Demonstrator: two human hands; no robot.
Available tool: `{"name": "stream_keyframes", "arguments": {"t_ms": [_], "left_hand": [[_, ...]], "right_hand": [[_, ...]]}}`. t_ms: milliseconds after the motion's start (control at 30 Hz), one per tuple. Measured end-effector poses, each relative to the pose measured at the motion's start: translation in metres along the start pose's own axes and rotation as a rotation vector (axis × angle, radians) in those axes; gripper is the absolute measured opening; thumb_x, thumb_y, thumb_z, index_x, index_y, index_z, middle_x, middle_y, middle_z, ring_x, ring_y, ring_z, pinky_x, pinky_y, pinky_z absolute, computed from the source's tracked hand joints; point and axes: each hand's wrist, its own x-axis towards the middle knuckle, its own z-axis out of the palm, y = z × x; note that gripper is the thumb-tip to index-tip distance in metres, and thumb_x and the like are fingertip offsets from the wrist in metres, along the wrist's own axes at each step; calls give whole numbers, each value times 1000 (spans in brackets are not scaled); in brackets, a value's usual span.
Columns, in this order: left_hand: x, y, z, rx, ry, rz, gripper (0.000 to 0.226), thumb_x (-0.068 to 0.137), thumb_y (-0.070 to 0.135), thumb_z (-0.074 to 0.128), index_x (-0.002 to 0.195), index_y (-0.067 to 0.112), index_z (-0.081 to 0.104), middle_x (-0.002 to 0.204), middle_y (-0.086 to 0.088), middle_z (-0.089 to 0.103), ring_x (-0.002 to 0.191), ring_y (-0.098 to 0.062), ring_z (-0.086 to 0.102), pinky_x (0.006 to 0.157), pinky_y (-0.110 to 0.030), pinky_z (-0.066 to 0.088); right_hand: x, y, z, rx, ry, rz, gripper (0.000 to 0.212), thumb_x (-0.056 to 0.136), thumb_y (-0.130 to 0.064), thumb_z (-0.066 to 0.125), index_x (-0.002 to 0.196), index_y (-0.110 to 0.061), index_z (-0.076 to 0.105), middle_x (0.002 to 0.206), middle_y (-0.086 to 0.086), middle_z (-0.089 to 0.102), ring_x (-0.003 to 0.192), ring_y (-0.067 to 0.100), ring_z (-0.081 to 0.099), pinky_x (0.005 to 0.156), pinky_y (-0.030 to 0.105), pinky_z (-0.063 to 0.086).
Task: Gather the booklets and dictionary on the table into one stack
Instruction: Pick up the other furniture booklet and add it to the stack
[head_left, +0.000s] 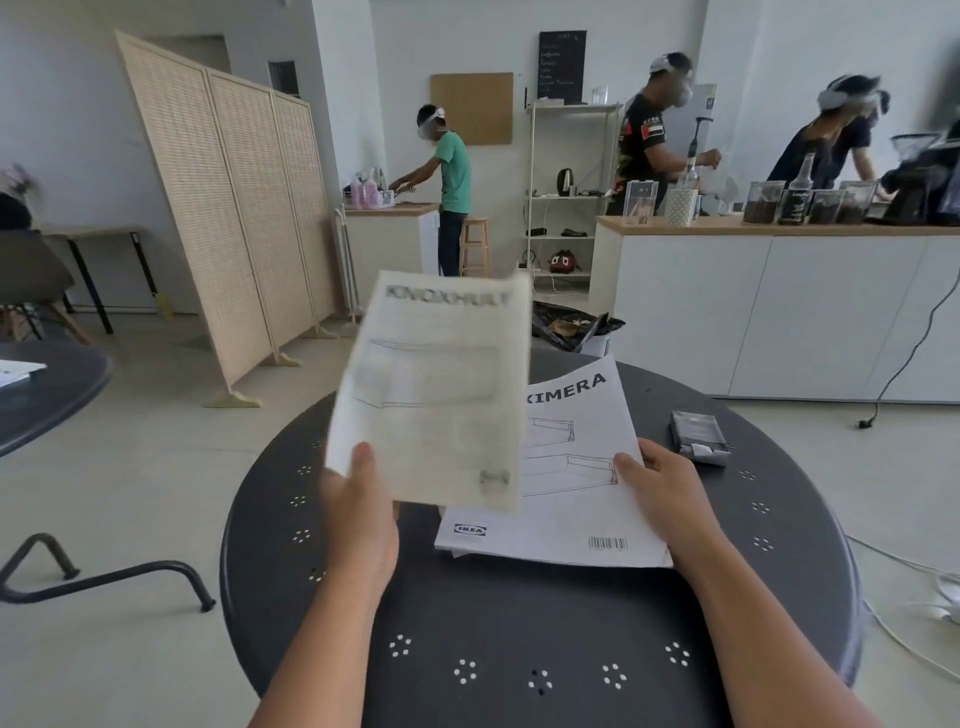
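Note:
My left hand grips the lower left corner of a white booklet, holding it tilted up in the air above the round dark table; the booklet is blurred. A second white booklet, with a line drawing and a barcode, lies flat on the table, more sheets showing under it. My right hand rests on its right edge, thumb on the page. A small grey dictionary lies on the table to the far right, apart from both hands.
A white counter with jars and bottles stands behind right, three people working in the background. A wicker folding screen is at left. Another dark table sits at far left. A black bag lies beyond the table.

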Motion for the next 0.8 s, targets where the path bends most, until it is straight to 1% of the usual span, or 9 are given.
{"name": "stream_keyframes", "arguments": {"t_ms": [67, 167, 267, 367, 433, 567, 633, 700, 800], "left_hand": [[-1, -10, 2, 174, -92, -13, 30, 100, 10, 47, 127, 14, 59, 120, -8, 71, 110, -25, 68, 89, -36, 52], [-8, -19, 5, 381, -318, 3, 44, 100, 5, 42, 138, 24, 53, 123, 2, 70, 112, -14, 66, 90, -32, 52], [-14, -18, 6, 447, -453, 19, 56, 97, -3, 43, 138, 35, 48, 120, 10, 67, 108, -5, 63, 80, -23, 50], [-14, -14, 3, 432, -532, -41, 60, 89, -12, 50, 129, 32, 55, 122, -2, 67, 102, -16, 67, 67, -25, 55], [-17, -11, 2, 385, -601, -107, 57, 87, -14, 52, 124, 29, 59, 122, -8, 65, 99, -23, 68, 59, -29, 59], [-18, -7, 1, 311, -725, -8, 40, 86, 18, 68, 126, 22, 63, 122, -9, 70, 107, -26, 69, 73, -29, 58], [-18, -4, 0, 235, -755, 61, 54, 86, 44, 67, 131, 13, 61, 127, -10, 70, 116, -25, 67, 88, -31, 55], [-15, 0, -4, 119, -763, 14, 81, 82, 66, 60, 136, 6, 57, 137, -15, 63, 129, -29, 58, 104, -44, 45], [-11, 4, -5, 109, -659, -34, 85, 73, 69, 68, 138, 16, 54, 133, -5, 66, 127, -26, 60, 106, -55, 42]], "right_hand": [[-2, -3, 1, -7, 9, -7, 36, 98, -36, 48, 89, -8, 70, 84, 9, 76, 73, 22, 69, 73, 37, 53], [-4, -10, -1, 40, 16, 89, 59, 99, -56, 44, 91, -5, 72, 87, 15, 76, 81, 30, 73, 74, 36, 51], [-3, -15, -2, 26, -15, 106, 67, 86, -66, 57, 83, 1, 67, 80, 17, 73, 71, 34, 70, 66, 34, 45], [-4, -13, -2, 27, -50, 46, 27, 85, -34, 75, 82, -7, 70, 83, 6, 77, 64, 21, 70, 61, 29, 51], [-4, -10, -3, 75, -68, 50, 7, 85, -11, 75, 92, -11, 74, 91, 7, 81, 73, 24, 76, 69, 36, 60], [-6, -13, -3, 136, -63, -38, 25, 88, 1, 68, 99, -22, 74, 101, 5, 81, 86, 24, 77, 80, 42, 61], [-11, -17, -3, 175, -68, -132, 32, 91, 2, 64, 104, -27, 73, 100, -1, 81, 90, 22, 77, 81, 42, 61], [-17, -24, -2, 250, -75, -208, 34, 94, 2, 61, 113, -24, 71, 100, -3, 81, 90, 19, 78, 75, 34, 62], [-22, -30, -3, 395, -85, -280, 34, 96, 1, 59, 125, -16, 66, 105, -1, 80, 94, 19, 77, 74, 29, 62]]}}
